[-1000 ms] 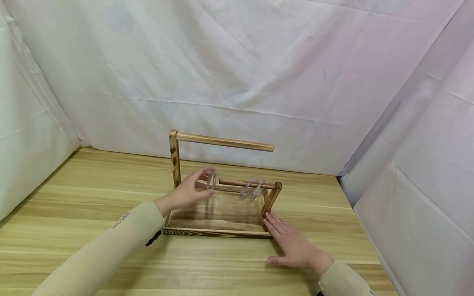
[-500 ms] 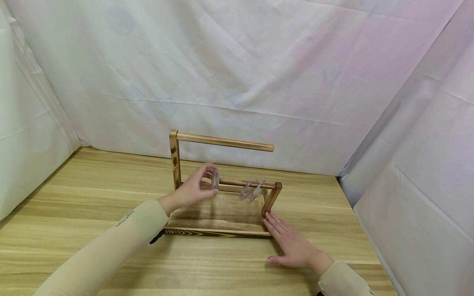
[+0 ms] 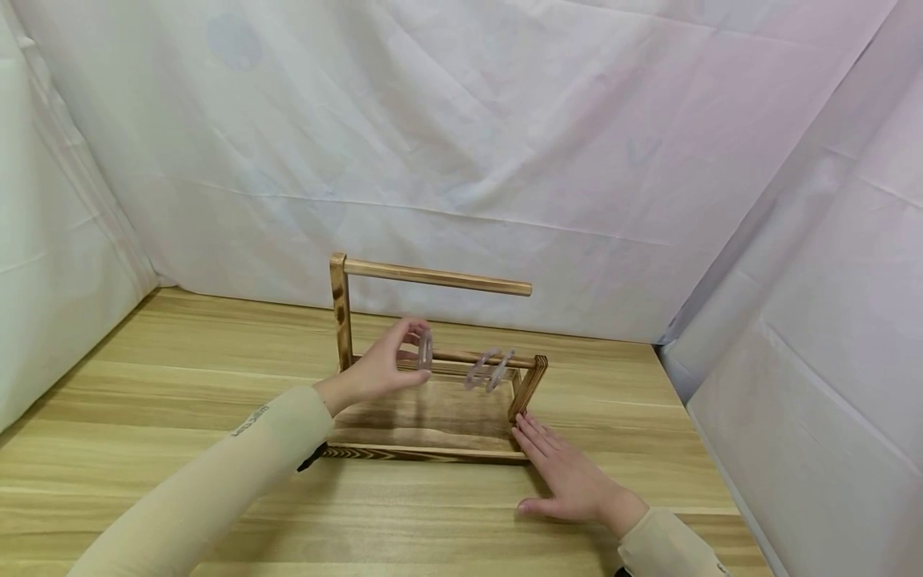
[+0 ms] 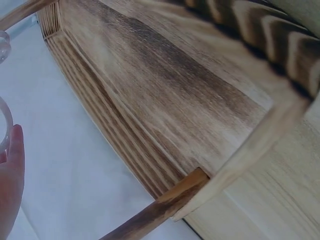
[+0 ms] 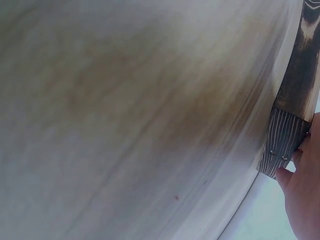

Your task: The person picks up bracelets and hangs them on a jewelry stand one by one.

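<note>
A pale translucent bangle (image 3: 429, 353) is pinched upright between the thumb and fingers of my left hand (image 3: 382, 365). It is at the free left end of the lower rod (image 3: 453, 356) of a wooden rack (image 3: 433, 454); whether it encircles that end I cannot tell. Two similar bangles hang tilted on the rod, nearer its right post. With straight fingers, my right hand (image 3: 566, 477) touches the rack's right front corner, at the foot of that post. The left wrist view shows only part of the held bangle (image 4: 7, 120) at its left edge.
Above runs the longer upper rod (image 3: 440, 277), fixed to a tall left post (image 3: 340, 312) and free at its right end. Beneath the rods lies the rack's shallow tray. The wood-grain table (image 3: 238, 361) is enclosed by white cloth (image 3: 433, 120) at the back and sides.
My left hand has moved slightly right, bringing the bangle from left of the lower rod's free end up to it. The right hand has stayed against the rack.
</note>
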### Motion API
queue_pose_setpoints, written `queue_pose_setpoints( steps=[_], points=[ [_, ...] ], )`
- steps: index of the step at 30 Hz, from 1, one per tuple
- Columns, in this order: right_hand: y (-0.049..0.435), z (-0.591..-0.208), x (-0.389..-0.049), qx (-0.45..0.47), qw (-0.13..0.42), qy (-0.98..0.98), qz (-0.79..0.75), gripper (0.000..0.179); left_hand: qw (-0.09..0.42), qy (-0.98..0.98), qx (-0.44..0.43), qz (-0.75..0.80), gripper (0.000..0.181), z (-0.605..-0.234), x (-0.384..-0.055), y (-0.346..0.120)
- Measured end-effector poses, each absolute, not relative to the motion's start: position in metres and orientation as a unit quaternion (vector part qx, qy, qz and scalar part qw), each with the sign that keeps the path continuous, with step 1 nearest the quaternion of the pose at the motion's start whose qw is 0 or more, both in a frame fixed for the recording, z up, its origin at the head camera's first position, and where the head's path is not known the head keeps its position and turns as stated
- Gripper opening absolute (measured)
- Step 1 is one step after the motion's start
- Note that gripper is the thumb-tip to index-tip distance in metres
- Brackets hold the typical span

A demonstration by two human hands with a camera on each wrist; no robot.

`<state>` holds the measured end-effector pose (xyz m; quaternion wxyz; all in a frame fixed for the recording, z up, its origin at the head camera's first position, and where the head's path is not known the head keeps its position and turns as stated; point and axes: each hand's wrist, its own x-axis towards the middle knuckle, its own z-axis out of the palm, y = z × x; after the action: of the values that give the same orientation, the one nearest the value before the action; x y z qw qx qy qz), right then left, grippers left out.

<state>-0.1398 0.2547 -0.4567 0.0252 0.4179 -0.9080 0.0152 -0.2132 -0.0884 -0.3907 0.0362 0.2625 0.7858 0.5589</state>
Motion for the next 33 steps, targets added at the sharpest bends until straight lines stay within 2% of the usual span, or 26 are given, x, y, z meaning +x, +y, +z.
queue_pose_setpoints(
  steps=[33],
  points=[
    [0.255, -0.459, -0.141, 0.416, 0.024, -0.909, 0.021, 0.097, 0.041, 0.821, 0.284, 0.493, 0.062, -0.377, -0.215, -0.074]
  ],
)
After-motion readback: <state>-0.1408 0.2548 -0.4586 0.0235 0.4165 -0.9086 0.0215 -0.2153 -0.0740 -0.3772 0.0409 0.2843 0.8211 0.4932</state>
